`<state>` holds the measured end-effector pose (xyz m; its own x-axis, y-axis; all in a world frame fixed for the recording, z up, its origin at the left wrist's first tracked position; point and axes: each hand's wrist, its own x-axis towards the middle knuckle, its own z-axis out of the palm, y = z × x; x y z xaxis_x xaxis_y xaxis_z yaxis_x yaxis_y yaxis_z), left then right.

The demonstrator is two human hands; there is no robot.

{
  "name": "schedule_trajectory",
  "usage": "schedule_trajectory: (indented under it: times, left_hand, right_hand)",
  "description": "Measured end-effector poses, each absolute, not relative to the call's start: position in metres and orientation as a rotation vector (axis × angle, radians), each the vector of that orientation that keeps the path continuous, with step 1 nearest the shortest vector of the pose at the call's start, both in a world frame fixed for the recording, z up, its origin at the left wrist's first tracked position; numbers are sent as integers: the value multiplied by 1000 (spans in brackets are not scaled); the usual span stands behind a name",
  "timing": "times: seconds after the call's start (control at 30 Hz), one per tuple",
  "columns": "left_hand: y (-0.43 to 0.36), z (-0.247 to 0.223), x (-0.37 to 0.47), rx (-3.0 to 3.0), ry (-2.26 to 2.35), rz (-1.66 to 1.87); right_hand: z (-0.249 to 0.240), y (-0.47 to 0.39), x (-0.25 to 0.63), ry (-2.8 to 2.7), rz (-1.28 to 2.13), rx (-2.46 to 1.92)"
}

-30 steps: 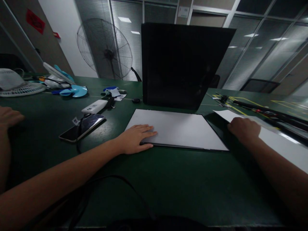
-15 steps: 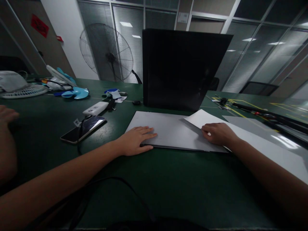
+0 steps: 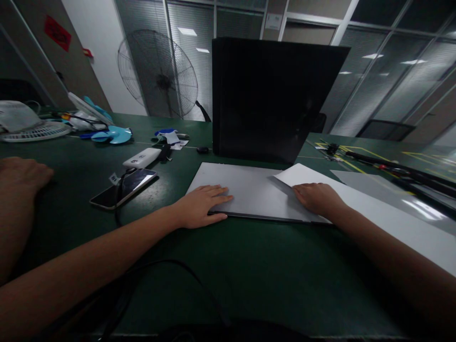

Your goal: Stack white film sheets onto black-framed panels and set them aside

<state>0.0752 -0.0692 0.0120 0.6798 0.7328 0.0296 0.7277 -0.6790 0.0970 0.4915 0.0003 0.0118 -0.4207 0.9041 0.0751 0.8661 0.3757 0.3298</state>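
My left hand [image 3: 204,205] lies flat with fingers spread on the left part of a thin grey-white panel [image 3: 245,187] with a dark edge. My right hand [image 3: 317,197] is closed, its fingers curled down over the panel's right part, at the near edge of a large white sheet [image 3: 370,209]. The sheet's left corner is lifted off the panel and the rest stretches to the right, partly behind my right forearm. What the curled fingers hold, if anything, is hidden.
A black upright panel [image 3: 274,99] stands behind the grey-white one. To the left are a phone [image 3: 124,189], a white device [image 3: 142,157] with a cable, and blue fan blades [image 3: 112,135]. Another person's hand [image 3: 24,173] rests at the far left. Black bars [image 3: 402,171] lie at right.
My right hand has shifted slightly left along the panel, its fingers turned further down. My left hand stays in place. The other person's hand has come further into view from the left.
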Motion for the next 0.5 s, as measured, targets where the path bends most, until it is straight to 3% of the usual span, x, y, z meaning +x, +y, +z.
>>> schedule_trajectory:
  times: [0.27, 0.5]
  left_hand:
    - [-68, 12, 75, 2844, 1198, 144]
    - [-71, 13, 77, 2817, 1254, 137]
  right_hand:
    - [33, -26, 466, 2564, 577, 1404]
    - [29, -56, 432, 2983, 647, 882]
